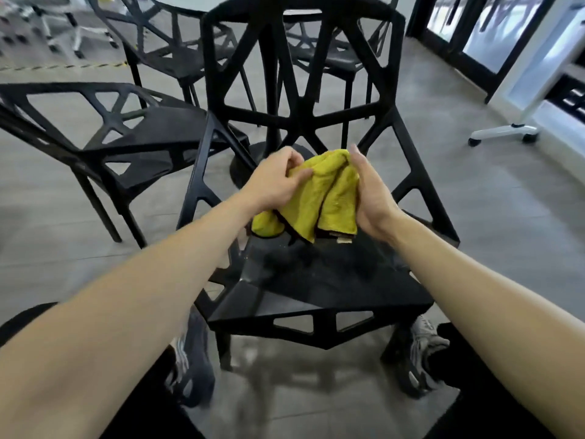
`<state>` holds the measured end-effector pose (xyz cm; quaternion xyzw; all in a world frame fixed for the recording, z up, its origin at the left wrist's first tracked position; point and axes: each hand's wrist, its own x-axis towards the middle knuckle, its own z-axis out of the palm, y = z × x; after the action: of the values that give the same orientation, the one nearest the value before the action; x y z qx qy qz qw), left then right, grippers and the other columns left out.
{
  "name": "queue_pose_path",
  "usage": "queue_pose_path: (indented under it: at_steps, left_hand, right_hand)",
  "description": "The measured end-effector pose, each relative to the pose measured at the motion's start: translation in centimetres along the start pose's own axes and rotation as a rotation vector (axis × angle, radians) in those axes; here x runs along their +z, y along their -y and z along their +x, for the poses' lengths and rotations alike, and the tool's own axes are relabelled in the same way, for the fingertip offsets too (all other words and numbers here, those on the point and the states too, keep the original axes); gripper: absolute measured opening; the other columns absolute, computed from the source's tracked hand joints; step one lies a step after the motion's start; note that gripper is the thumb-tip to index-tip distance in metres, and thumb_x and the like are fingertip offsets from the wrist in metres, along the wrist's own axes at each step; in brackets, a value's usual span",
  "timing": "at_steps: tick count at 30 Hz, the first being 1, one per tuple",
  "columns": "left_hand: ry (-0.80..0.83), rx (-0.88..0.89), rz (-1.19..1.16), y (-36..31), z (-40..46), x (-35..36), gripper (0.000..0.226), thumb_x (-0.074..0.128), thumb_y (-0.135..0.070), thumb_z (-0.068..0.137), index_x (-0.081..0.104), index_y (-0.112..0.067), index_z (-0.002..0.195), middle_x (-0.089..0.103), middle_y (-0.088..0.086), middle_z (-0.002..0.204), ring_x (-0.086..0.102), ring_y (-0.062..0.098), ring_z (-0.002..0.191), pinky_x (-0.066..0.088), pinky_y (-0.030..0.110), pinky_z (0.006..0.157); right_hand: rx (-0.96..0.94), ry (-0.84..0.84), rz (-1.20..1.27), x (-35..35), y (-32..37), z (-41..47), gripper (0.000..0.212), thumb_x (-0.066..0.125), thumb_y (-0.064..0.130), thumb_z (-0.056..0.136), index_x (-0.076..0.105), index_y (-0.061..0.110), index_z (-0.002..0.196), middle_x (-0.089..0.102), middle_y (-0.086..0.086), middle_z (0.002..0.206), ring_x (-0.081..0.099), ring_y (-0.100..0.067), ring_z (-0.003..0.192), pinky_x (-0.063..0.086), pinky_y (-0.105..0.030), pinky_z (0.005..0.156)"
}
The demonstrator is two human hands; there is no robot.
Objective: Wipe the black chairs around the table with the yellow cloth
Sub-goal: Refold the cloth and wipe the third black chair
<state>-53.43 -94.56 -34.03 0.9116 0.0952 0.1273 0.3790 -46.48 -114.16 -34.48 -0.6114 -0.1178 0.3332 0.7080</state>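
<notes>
Your fingers (296, 177) of both hands are clamped on the yellow cloth (316, 198), held just above the seat of the black chair (316, 280) directly below them.

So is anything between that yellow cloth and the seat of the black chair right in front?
Nothing visible. The crumpled yellow cloth, held by the left hand and right hand, hangs just above the bare seat of the nearest black plastic chair.
</notes>
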Motion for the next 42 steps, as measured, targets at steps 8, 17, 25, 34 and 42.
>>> queue_pose_path:
  at_steps: [8,17,25,34,42]
  left_hand:
    - [-0.008,0.037,-0.01,-0.7,5.6,-4.1,0.03,0.094,-0.03,0.084,0.075,-0.016,0.102,0.073,-0.014,0.091,0.065,-0.018,0.081,0.046,0.003,0.073]
    - [0.265,0.104,0.46,0.0,6.4,-5.5,0.048,0.098,-0.03,0.078,0.075,-0.029,0.12,0.068,-0.011,0.1,0.064,0.013,0.097,0.049,0.03,0.084]
    - [0.04,0.153,0.791,3.1,5.7,-5.6,0.015,0.073,-0.009,0.076,0.065,-0.02,0.082,0.06,0.006,0.089,0.061,0.036,0.093,0.043,0.041,0.07]
    - [0.372,0.16,0.902,7.1,-3.0,-3.4,0.032,0.078,-0.045,0.091,0.074,-0.025,0.117,0.07,0.005,0.112,0.065,0.032,0.112,0.052,0.046,0.094]
    - [0.126,0.311,0.942,13.9,-8.1,-7.8,0.044,0.049,-0.047,0.1,0.08,-0.016,0.102,0.071,0.005,0.108,0.065,0.031,0.119,0.039,0.049,0.117]
  right_hand:
    - [-0.135,-0.216,-0.581,-0.5,4.9,5.2,0.02,0.077,0.024,0.079,0.078,0.019,0.098,0.08,-0.003,0.098,0.076,-0.023,0.098,0.064,-0.044,0.091]
    - [-0.227,-0.083,-1.088,-3.0,6.1,6.6,0.008,0.074,0.019,0.095,0.079,0.023,0.09,0.076,-0.007,0.092,0.072,-0.024,0.086,0.057,-0.031,0.07]
    - [-0.437,-0.092,-1.241,-3.3,5.4,6.1,0.039,0.055,0.004,0.098,0.078,0.028,0.118,0.075,-0.001,0.106,0.068,-0.02,0.094,0.057,-0.036,0.087]
    - [-0.191,0.352,-1.749,-2.5,-4.5,-0.3,0.039,0.059,0.055,0.099,0.076,0.03,0.123,0.075,0.001,0.12,0.068,-0.026,0.114,0.055,-0.04,0.097]
    - [-0.232,0.2,-1.451,-0.5,-7.7,5.3,0.057,0.061,0.016,0.104,0.046,0.025,0.158,0.05,-0.008,0.156,0.045,-0.031,0.146,0.037,-0.042,0.117]
